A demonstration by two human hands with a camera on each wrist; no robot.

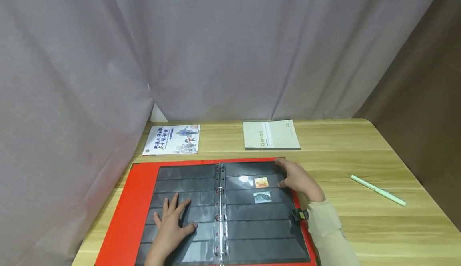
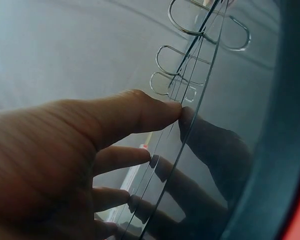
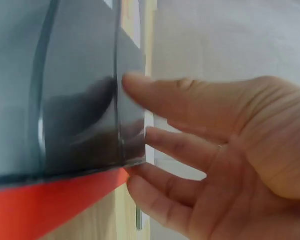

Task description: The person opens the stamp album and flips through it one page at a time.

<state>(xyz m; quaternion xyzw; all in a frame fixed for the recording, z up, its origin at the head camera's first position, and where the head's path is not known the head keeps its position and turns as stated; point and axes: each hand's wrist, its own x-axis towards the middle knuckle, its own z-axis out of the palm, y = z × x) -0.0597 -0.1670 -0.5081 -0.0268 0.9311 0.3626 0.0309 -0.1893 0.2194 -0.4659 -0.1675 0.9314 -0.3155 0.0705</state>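
A red ring binder (image 1: pixel 124 202) lies spread on the table, with black pocket pages on both sides of its metal rings (image 1: pixel 220 218). My left hand (image 1: pixel 171 228) rests on the left page (image 1: pixel 201 210), fingers spread and fingertips touching its glossy surface. At the upper right corner of the right page (image 1: pixel 266 232), my right hand (image 1: pixel 297 178) has its thumb over the page face and its other fingers by the outer edge. Two stamps sit in the right page's pockets: an orange one (image 1: pixel 261 182) and, just below it, a grey-blue one (image 1: pixel 262 197).
Behind the binder lie a picture-covered booklet (image 1: pixel 172 139) at the left and a pale green Gambit notebook (image 1: pixel 271 135) at the centre. A light green pen (image 1: pixel 378 190) lies to the right on the wooden table (image 1: pixel 381 234). Grey curtains (image 1: pixel 230 50) hang along the back.
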